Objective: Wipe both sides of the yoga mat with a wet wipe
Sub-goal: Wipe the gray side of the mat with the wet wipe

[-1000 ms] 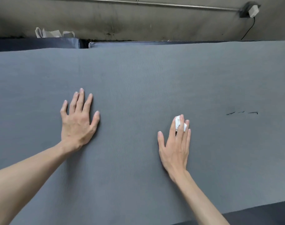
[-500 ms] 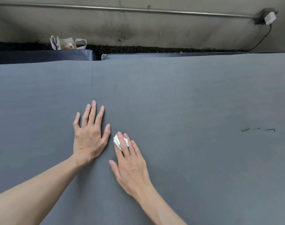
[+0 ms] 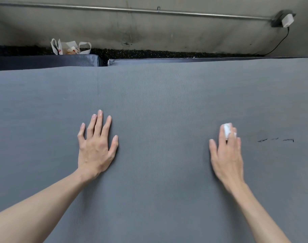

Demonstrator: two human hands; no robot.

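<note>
Grey yoga mat [image 3: 158,102] lies flat w/ wet wipe [image 3: 226,131] pressed under right hand [image 3: 226,155] fingers near dark scuffs [image 3: 276,140] at right, left hand [image 3: 95,146] flat, fingers spread, pinning mat; risk: small wad slips out or mat bunches if pin eases.

Left hand [image 3: 97,148]: palm down, fingers straight and slightly spread, pointing to the far side; bare forearm enters from near left. Right hand [image 3: 226,153]: palm down, fingers straight and close together, blurred; bare forearm enters from near right.
</note>
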